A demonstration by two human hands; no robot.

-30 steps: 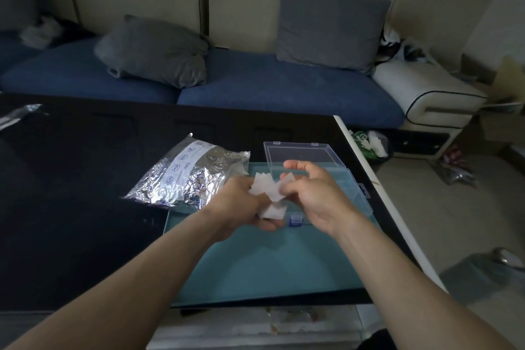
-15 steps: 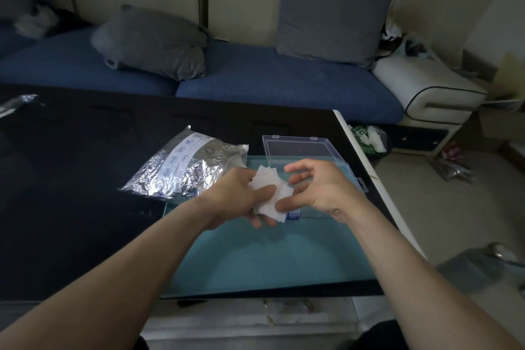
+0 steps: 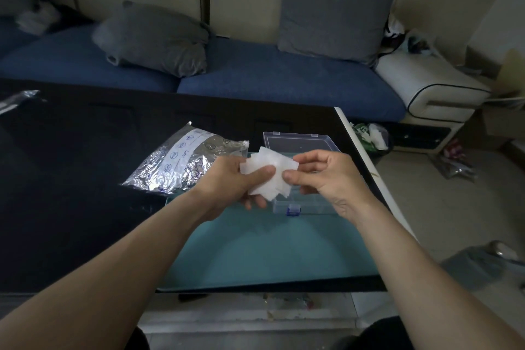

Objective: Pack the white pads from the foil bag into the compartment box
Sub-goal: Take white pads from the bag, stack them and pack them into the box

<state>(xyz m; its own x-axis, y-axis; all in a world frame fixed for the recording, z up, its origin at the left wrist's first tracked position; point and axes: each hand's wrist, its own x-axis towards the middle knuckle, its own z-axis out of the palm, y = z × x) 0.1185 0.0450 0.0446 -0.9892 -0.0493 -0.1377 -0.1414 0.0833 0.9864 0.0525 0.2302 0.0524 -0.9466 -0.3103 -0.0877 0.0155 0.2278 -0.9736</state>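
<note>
A dark desk (image 3: 71, 179) stands before a blue sofa (image 3: 284, 77), with a teal mat (image 3: 270, 253) at its near right end. The left hand (image 3: 235, 182) holds a fanned bunch of white pads (image 3: 270, 172), its grip pressed on them with the thumb on top. The right hand (image 3: 326, 176) pinches the bunch's right edge between thumb and fingers. Just beneath the pads lies the clear compartment box (image 3: 301, 202), its lid raised behind. The crumpled foil bag (image 3: 184, 163) rests left of the box.
</note>
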